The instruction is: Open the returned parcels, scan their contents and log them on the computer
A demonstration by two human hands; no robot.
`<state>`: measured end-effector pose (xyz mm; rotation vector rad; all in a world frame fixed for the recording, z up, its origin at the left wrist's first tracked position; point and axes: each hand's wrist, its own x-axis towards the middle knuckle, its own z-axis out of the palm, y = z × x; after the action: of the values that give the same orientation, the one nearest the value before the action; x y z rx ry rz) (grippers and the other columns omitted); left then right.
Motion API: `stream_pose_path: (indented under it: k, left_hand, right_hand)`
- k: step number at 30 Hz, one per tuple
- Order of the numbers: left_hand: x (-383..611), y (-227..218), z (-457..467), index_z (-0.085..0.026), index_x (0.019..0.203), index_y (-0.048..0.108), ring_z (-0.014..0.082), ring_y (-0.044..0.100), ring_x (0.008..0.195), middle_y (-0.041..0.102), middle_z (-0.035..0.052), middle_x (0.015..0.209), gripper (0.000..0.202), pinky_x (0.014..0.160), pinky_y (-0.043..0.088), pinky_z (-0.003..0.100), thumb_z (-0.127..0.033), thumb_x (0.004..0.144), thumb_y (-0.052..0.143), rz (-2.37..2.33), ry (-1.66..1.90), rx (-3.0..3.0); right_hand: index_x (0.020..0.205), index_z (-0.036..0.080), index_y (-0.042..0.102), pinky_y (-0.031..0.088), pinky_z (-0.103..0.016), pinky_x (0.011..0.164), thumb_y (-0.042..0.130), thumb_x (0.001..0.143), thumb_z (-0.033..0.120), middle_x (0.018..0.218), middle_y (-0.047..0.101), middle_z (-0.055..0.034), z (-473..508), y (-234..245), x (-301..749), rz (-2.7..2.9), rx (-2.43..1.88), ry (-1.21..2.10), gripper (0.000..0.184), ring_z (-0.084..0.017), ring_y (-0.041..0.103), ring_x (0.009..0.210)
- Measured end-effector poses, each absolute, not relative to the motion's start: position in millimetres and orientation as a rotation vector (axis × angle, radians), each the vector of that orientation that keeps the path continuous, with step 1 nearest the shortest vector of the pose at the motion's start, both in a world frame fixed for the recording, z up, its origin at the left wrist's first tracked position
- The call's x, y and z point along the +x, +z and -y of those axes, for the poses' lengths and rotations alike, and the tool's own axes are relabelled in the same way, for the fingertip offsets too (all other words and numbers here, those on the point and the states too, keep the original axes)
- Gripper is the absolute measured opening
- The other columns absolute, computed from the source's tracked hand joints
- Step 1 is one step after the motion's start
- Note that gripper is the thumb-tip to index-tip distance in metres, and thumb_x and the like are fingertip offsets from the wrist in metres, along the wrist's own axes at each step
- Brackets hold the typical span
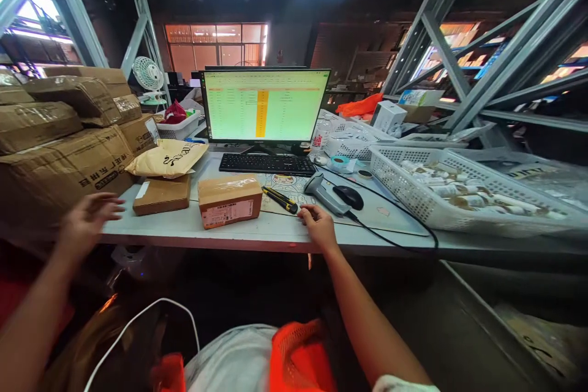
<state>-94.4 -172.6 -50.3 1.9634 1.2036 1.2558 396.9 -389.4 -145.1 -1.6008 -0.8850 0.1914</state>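
My left hand (90, 220) hovers over the left front edge of the desk with its fingers stretched out, holding nothing; it is slightly blurred. To its right lie a flat brown box (162, 197) and a taped carton (230, 201) with a printed label on its front. At the desk's front edge, my right hand (318, 226) has loosely bent fingers, and I see nothing in them. Just beyond its fingertips lies a yellow-and-black box cutter (280, 199), beside the carton. A grey barcode scanner (327, 195) rests close by on the desk mat.
A monitor (264, 107) and black keyboard (266, 163) stand at the back. Brown cartons (64, 162) pile up on the left, beside a printed mailer bag (168, 158). A mouse (349, 196) and scanner cable lie right, before a white basket (399, 196) of small packages.
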Motion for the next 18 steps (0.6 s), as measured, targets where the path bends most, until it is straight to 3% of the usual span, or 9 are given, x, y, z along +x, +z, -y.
stream_pose_path:
  k: [2,4,7,11,18]
  left_hand:
    - [-56,-74,169,-0.024,0.134,0.052,0.0333,0.064,0.125,0.063,0.0122,0.14,0.077,0.11,0.051,0.056,-0.073,0.078,0.073,-0.956,1.172,1.951]
    - [-10,-96,166,-0.025,0.145,0.041,0.0382,0.048,0.144,0.04,0.0177,0.162,0.099,0.12,0.04,0.058,-0.07,0.068,0.083,-0.727,1.062,1.956]
    - [47,-117,166,-0.028,0.157,0.023,0.0398,0.031,0.154,0.025,0.0203,0.169,0.121,0.125,0.03,0.06,-0.062,0.062,0.091,-0.56,0.961,1.933]
    - [77,-127,170,-0.031,0.163,0.005,0.0375,0.035,0.152,0.025,0.0197,0.167,0.13,0.122,0.037,0.058,-0.055,0.067,0.09,-0.562,0.975,1.811]
    - [76,-138,172,-0.027,0.164,0.02,0.0368,0.039,0.149,0.037,0.0163,0.162,0.128,0.127,0.026,0.059,-0.052,0.062,0.094,-0.641,1.055,1.825]
  right_hand:
    - [0.105,0.015,0.07,0.057,-0.041,0.083,0.057,0.083,0.06,0.093,0.076,-0.0132,393,-137,402,0.918,-1.626,0.113,0.052,-0.027,0.071,0.087]
    - [0.107,0.014,0.071,0.056,-0.04,0.085,0.053,0.087,0.054,0.098,0.076,-0.0143,398,-126,414,0.922,-1.693,-0.043,0.047,-0.026,0.07,0.088]
    - [0.114,0.011,0.069,0.051,-0.042,0.097,0.05,0.09,0.04,0.11,0.074,-0.0178,402,-106,441,0.886,-1.909,-0.297,0.042,-0.029,0.068,0.102]
    - [0.137,0.005,0.059,0.044,-0.045,0.107,0.054,0.092,0.033,0.133,0.063,-0.0246,394,-93,467,0.919,-2.357,-0.301,0.053,-0.036,0.06,0.125]
    - [0.143,0.005,0.049,0.049,-0.045,0.1,0.053,0.097,0.039,0.129,0.064,-0.0276,365,-99,468,0.956,-2.66,-0.163,0.058,-0.038,0.063,0.123]
